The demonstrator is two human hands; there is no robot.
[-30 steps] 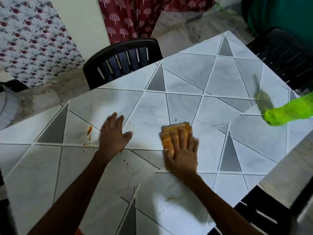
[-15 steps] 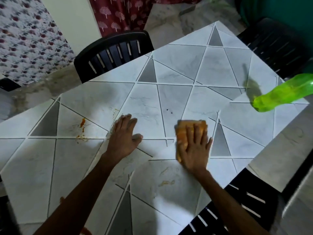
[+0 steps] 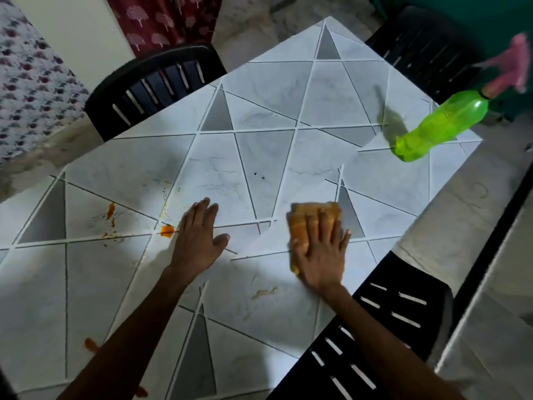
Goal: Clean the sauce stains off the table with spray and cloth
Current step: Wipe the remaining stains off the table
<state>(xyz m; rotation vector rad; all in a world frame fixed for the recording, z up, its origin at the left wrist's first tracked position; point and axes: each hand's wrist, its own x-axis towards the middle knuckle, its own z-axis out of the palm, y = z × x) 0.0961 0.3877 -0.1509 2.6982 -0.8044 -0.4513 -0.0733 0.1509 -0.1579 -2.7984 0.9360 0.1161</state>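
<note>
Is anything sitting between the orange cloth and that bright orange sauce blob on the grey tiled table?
Yes: the left hand lies flat on the table, directly between the orange cloth under the right hand and the orange sauce blob.

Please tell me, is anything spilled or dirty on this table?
Yes. Sauce soils the table: an orange blob beside the left hand, streaks further left, a smear near the front edge, and a pale smear near the cloth under the right hand. Nothing else stands out.

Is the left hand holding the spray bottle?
No, the spray bottle stands apart on the table; the left hand rests flat, holding nothing.
</note>
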